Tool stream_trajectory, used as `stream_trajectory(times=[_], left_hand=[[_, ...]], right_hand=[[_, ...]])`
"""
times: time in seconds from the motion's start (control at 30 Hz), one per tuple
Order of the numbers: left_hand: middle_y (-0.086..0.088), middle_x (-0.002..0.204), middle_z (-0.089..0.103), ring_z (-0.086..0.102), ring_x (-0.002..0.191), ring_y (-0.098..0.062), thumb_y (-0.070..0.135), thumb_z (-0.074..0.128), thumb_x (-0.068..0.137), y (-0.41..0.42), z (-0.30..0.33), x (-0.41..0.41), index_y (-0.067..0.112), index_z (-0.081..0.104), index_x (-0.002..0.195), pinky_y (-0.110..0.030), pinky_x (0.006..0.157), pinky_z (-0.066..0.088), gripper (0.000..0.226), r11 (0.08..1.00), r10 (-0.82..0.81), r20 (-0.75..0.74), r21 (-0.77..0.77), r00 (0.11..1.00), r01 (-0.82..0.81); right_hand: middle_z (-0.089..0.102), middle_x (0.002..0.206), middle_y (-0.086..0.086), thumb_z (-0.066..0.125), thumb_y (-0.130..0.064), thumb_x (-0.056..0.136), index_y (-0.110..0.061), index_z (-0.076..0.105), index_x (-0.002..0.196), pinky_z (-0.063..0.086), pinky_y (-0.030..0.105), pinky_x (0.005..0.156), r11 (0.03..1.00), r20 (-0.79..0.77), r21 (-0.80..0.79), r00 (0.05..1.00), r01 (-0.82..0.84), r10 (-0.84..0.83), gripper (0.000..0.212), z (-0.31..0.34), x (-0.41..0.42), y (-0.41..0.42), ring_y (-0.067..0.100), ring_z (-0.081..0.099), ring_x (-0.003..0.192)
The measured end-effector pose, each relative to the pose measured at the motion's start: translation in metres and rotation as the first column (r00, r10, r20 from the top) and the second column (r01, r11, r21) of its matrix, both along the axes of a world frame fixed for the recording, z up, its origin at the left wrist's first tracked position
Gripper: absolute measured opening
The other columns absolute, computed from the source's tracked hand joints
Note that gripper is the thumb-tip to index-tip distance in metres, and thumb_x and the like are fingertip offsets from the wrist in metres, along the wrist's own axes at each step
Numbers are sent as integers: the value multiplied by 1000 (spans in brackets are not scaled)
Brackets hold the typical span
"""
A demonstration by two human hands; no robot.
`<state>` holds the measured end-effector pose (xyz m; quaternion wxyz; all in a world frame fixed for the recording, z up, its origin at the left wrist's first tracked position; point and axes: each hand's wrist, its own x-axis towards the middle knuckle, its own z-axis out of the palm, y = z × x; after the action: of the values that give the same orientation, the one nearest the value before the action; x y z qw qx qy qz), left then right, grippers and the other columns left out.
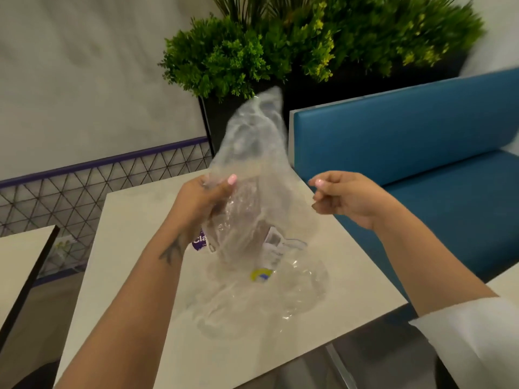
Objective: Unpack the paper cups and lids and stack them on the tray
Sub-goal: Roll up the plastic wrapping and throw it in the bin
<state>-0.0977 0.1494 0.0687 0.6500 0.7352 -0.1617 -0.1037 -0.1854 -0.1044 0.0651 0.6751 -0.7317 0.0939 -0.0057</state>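
— Cups' clear crinkled plastic bag is rising mid-frame over the pale table; left hand gripping it.
— Right hand pinching its edge; contents hidden, possibly spilling.

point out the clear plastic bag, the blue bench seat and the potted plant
clear plastic bag (252, 141), head view, on its raised upper part above the left hand
blue bench seat (407, 130), head view, on the backrest
potted plant (244, 54), head view, on the green foliage
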Motion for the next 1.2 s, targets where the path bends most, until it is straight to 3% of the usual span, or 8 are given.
stream_trajectory(times=[0.17, 0.3, 0.37, 0.53, 0.7, 0.83, 1.03, 1.2], left_hand=[[-1, 63, 53, 42, 49, -9, 48, 70, 74, -7, -5, -10, 15, 57, 79, -20, 49, 40, 35, 999, -29, -64, -38, 998, 27], [1, 73, 66, 56, 59, -13, 44, 70, 83, -20, -5, -17, 23, 62, 80, -25, 55, 44, 23, 963, 260, 135, 43, 956, -268], [4, 79, 70, 67, 71, -14, 41, 71, 83, -24, -3, -22, 29, 61, 81, -28, 63, 51, 16, 928, 365, 199, 4, 910, -373], [-2, 98, 75, 70, 95, -24, 70, 68, 69, -30, 5, -27, 27, 72, 100, -46, 88, 55, 53, 1000, -2, -36, 4, 999, 2], [-14, 112, 68, 66, 102, -31, 47, 56, 88, -16, 11, -19, 8, 63, 121, -44, 86, 53, 52, 941, -298, -272, -243, 915, 234], [-13, 118, 67, 64, 109, -32, 50, 52, 87, -7, 12, -12, 9, 62, 123, -49, 93, 49, 55, 944, -291, -252, -232, 923, 234], [-6, 120, 67, 61, 111, -29, 44, 49, 89, -4, 11, -9, 16, 67, 113, -52, 98, 46, 41, 972, -229, -281, -108, 932, 207], [-11, 98, 71, 64, 92, -27, 36, 53, 94, -4, 15, -6, 7, 68, 101, -37, 84, 51, 33, 990, -130, -178, 33, 975, 138]], right_hand=[[65, 119, -6, 59, -68, 73, -29, 51, 130, 45, 37, 96, 992, -26, -67, 995, -103, 101, 69, 13, -13, 17, 12, 60, 111], [57, 119, -14, 57, -73, 69, -34, 52, 112, 39, 35, 96, 983, 106, 78, 979, 168, -176, 58, 24, -15, 44, 11, 53, 114], [50, 125, -14, 66, -67, 69, -29, 44, 126, 37, 27, 88, 975, 186, 72, 958, 208, -219, 72, 21, -15, 51, 9, 49, 116], [22, 155, -2, 71, -44, 80, -24, 12, 151, 29, 33, 102, 965, 104, -7, 960, 263, -261, 94, 11, 4, 51, 20, 28, 139], [47, 143, -2, 78, -66, 55, -21, 35, 146, 26, 45, 108, 994, -153, 79, 985, -72, 83, 110, 9, 0, 26, 21, 40, 134], [71, 81, -5, 59, -25, 86, -13, 65, 99, 47, 33, 85, 958, -68, 232, 979, -170, 191, 19, 1, -7, 17, 16, 64, 87], [71, 99, 10, 81, -27, 69, -3, 61, 112, 57, 36, 75, 831, 142, 505, 972, -233, 186, 54, 6, -14, 1, 24, 70, 91], [70, 90, 6, 66, -16, 80, -8, 59, 93, 55, 35, 83, 986, 39, 152, 997, -67, 62, 17, 19, -12, -9, 24, 66, 91]])
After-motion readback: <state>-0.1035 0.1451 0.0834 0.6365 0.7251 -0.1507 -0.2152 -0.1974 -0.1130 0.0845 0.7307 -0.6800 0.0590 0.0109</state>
